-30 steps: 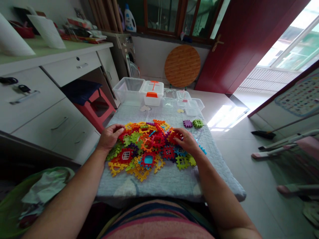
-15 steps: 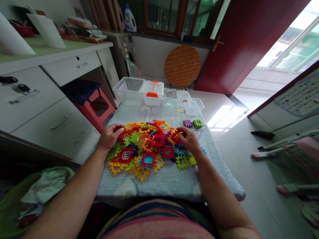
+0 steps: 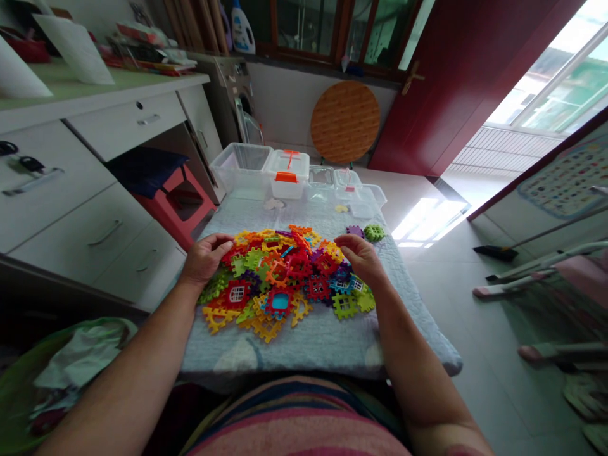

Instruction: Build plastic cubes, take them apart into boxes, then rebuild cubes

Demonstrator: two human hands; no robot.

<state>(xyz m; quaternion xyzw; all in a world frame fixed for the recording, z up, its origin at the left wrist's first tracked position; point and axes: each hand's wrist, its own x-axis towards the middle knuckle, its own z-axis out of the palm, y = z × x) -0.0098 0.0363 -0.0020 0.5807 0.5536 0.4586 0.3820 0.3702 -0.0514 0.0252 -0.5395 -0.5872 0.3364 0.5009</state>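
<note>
A heap of colourful plastic interlocking building pieces [image 3: 285, 269] lies on the cloth-covered table [image 3: 313, 351]. Some are red squares with white window grids, others yellow, green, orange, blue and purple. Against the heap's left edge rests my left hand [image 3: 206, 258], thumb and fingers slightly apart, no piece seen in it. On the far right side, my right hand [image 3: 363, 258] has its fingers stretched toward yellow and orange pieces, thumb apart, with nothing visibly gripped. Beyond it sit a purple piece [image 3: 354, 231] and a green cluster of pieces [image 3: 374, 233], apart from the heap.
Along the table's far edge stand an open clear bin [image 3: 242, 166], a lidded box with orange clips [image 3: 289, 174] and smaller clear containers [image 3: 349, 183]. A red stool [image 3: 178, 202] is at the left, beside white drawers [image 3: 118, 221]. A laundry basket [image 3: 71, 373] stands lower left.
My right hand has shifted slightly up and away from the orange and red pieces on the heap's right side. My left hand stays at the left edge. The whole view has tilted slightly.
</note>
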